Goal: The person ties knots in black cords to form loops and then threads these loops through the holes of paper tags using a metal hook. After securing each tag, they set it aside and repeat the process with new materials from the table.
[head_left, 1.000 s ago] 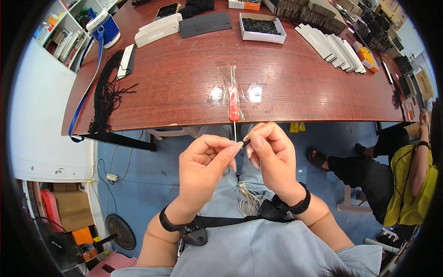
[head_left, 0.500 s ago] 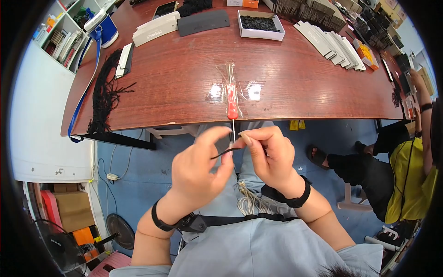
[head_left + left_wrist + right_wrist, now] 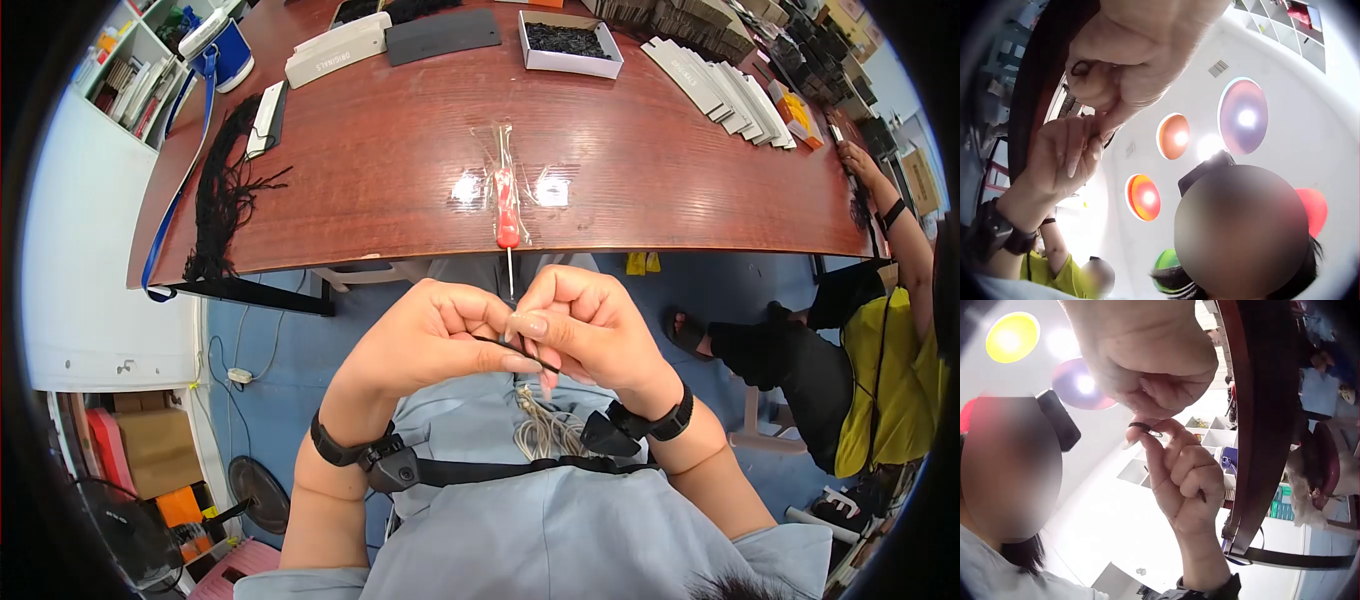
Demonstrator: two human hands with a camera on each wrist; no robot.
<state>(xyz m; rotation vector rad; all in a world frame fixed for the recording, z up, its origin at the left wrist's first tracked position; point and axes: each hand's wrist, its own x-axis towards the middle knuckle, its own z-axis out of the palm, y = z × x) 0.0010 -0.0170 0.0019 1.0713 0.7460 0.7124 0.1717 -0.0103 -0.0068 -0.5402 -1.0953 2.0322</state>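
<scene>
Black cord point(image 3: 546, 367), between left hand point(image 3: 415, 335), right hand point(image 3: 592, 328)

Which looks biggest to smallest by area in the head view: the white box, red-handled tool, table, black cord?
1. Table
2. White box
3. Red-handled tool
4. Black cord, partly hidden by fingers, but smallest even nearer the camera

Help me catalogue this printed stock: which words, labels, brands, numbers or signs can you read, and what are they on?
"ORIGINALS": on the pale card stack.
Fanned pale cards: lettering present, too blurred to read surely.
Dark card: any print is too faint.
Black fan, lower left: pale marking, too small.
Shelf books: spines too small.
No numbers or signs are legible.
</scene>
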